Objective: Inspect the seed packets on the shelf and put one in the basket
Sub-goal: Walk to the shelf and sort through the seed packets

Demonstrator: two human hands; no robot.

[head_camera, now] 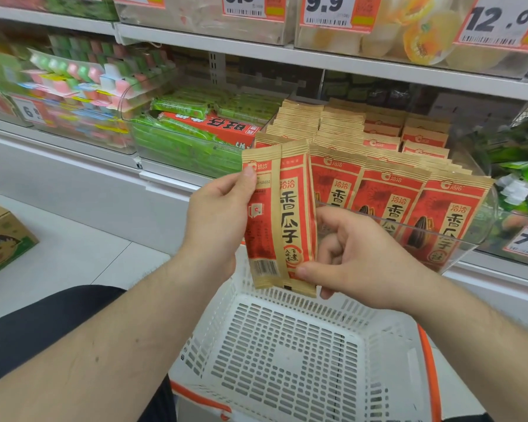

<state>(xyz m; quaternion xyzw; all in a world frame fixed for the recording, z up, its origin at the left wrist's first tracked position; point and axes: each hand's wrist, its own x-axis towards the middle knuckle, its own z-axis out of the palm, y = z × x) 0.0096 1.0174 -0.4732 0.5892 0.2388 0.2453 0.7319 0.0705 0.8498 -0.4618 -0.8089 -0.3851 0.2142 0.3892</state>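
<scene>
Seed packet [282, 214] held upright, back seam to camera, above white basket [287, 354], just clear of basket rim. Left hand [218, 214] pinches packet's upper left edge; right hand [357, 257] pinches lower right corner. Clear bin [457, 239] of matching packets just behind. White shelf [165, 178]; pale floor [73, 254] at left.

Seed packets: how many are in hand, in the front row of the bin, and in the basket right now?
Seed packets in hand: 2, held by left hand and right hand
Front-row packets: 3
In the basket: 0
Total: 5
</scene>
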